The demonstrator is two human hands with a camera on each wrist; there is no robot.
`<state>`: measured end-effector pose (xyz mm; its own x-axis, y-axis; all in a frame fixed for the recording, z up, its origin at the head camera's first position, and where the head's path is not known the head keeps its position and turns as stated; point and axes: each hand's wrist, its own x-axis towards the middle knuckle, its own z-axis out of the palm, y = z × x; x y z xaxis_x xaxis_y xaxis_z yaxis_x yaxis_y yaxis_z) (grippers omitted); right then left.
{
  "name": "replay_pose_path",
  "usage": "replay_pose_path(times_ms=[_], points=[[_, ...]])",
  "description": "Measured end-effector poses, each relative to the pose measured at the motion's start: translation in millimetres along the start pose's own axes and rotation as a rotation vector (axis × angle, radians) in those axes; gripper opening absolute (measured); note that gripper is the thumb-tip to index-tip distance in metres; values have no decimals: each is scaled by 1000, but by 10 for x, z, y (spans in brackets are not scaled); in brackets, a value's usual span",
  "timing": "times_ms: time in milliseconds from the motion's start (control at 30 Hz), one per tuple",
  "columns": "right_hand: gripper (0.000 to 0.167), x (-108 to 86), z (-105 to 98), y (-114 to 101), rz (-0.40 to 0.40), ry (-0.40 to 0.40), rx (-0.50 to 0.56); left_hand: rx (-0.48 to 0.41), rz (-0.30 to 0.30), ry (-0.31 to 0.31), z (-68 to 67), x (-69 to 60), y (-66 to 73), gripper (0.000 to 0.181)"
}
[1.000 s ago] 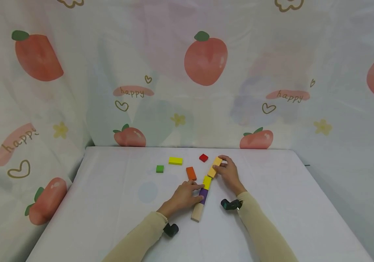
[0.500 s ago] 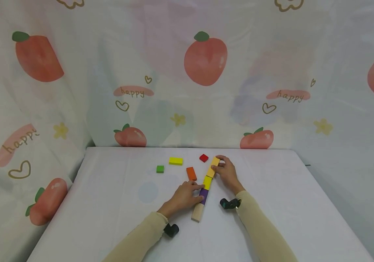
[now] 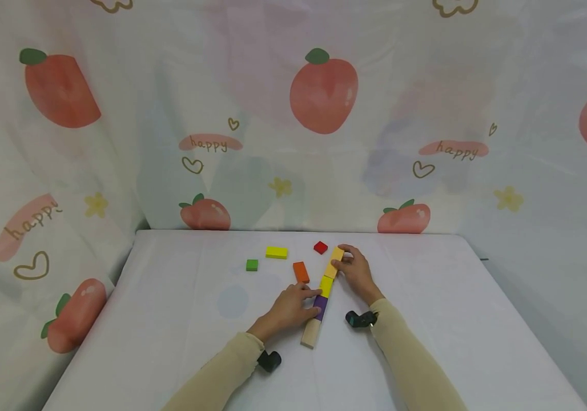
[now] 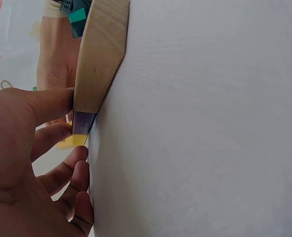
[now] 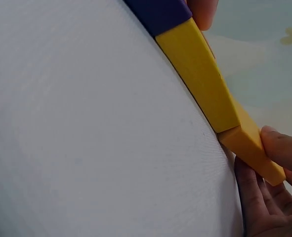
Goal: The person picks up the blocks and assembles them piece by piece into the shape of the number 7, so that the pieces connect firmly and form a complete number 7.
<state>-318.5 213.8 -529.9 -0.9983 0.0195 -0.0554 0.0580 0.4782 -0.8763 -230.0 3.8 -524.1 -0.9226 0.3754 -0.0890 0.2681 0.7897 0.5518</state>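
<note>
A slanting row of blocks lies on the table: a plain wooden block (image 3: 310,333) nearest, then a purple block (image 3: 320,308), a yellow block (image 3: 326,286) and a light-orange block (image 3: 334,261) farthest. My left hand (image 3: 287,307) lies along the row's left side, thumb touching the purple block and index finger touching the yellow one. At the far end, my right hand (image 3: 357,271) pinches the light-orange block between thumb and fingers. In the right wrist view, the light-orange block (image 5: 252,148) meets the yellow block's (image 5: 200,74) end, slightly angled to it.
Left of the row lie an orange block (image 3: 301,272), a flat yellow block (image 3: 276,253) and a green block (image 3: 252,265). A small red block (image 3: 321,248) sits near the far end. White cloth covers the table (image 3: 427,319), and a printed curtain (image 3: 324,188) stands behind.
My right hand has shifted slightly left with the light-orange block, bringing it into line with the yellow block during the first half second. My left hand has stayed in place.
</note>
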Motion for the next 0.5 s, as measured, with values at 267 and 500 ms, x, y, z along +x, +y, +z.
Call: replay_pose_path(times_ms=[267, 500], points=[[62, 31, -2, 34, 17, -41, -28, 0, 9, -4, -18, -7, 11, 49], [60, 29, 9, 39, -11, -25, -58, 1, 12, -7, -28, -15, 23, 49]])
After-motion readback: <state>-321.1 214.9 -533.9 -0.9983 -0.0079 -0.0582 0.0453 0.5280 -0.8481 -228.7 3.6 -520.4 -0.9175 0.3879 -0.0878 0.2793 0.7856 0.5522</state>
